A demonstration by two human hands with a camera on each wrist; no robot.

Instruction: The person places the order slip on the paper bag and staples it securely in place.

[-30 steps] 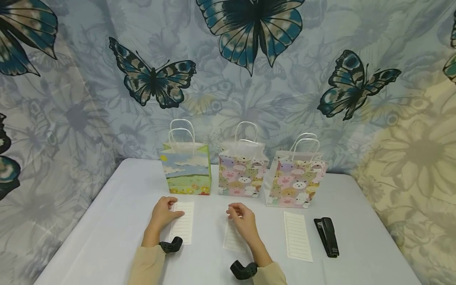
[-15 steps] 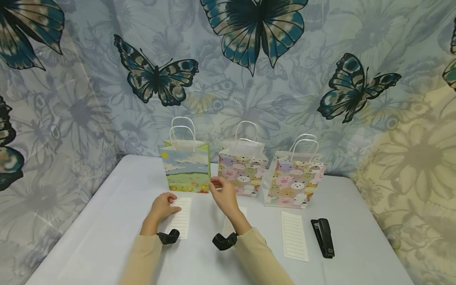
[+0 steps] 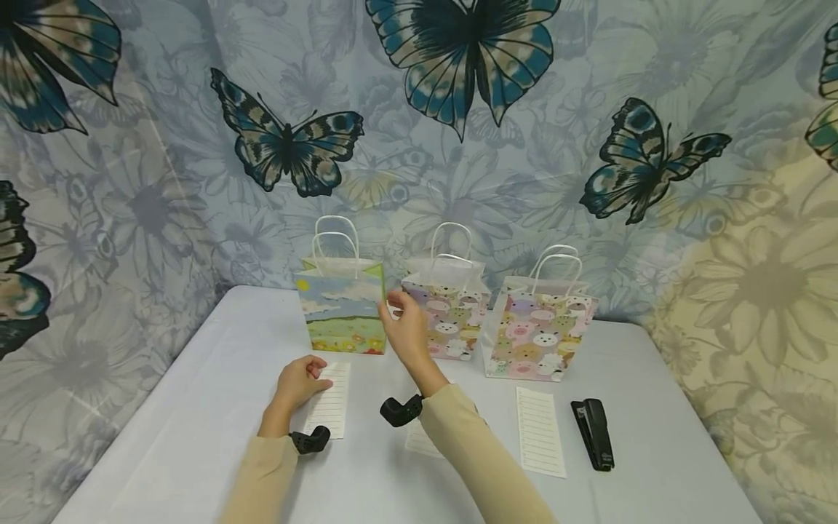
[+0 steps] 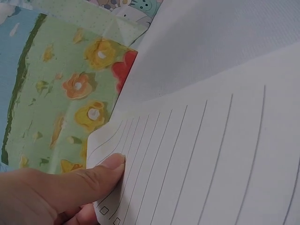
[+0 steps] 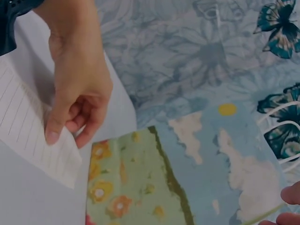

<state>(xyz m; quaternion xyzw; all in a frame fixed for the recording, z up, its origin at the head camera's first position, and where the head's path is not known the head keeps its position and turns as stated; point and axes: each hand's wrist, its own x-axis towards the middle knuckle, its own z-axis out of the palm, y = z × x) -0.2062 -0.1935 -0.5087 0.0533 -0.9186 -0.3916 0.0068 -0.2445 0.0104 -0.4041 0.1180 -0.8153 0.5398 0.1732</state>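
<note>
My left hand [image 3: 300,380] pinches the top left corner of a white lined note sheet [image 3: 334,400]. In the left wrist view, the thumb [image 4: 101,178] lies on top of the lines and fingertips show beneath the bent corner. My right hand [image 3: 407,327] is at the right edge of a paper gift bag with a painted meadow and sky [image 3: 347,313], fingers bent and spread about that edge. Only the fingertips [image 5: 291,193] show in the right wrist view; whether they press the bag cannot be told. The bag stands upright, its white handles up.
Two pink animal-print gift bags [image 3: 448,327] [image 3: 540,338] stand to the right. Another lined sheet [image 3: 424,441] lies partly under my right forearm. A third sheet [image 3: 540,433] and a black stapler [image 3: 593,435] lie at the right of the white table [image 3: 164,437].
My right hand has moved from above the middle sheet, forward and left, then up along the meadow bag's right edge. My left hand keeps its pinch on the left sheet.
</note>
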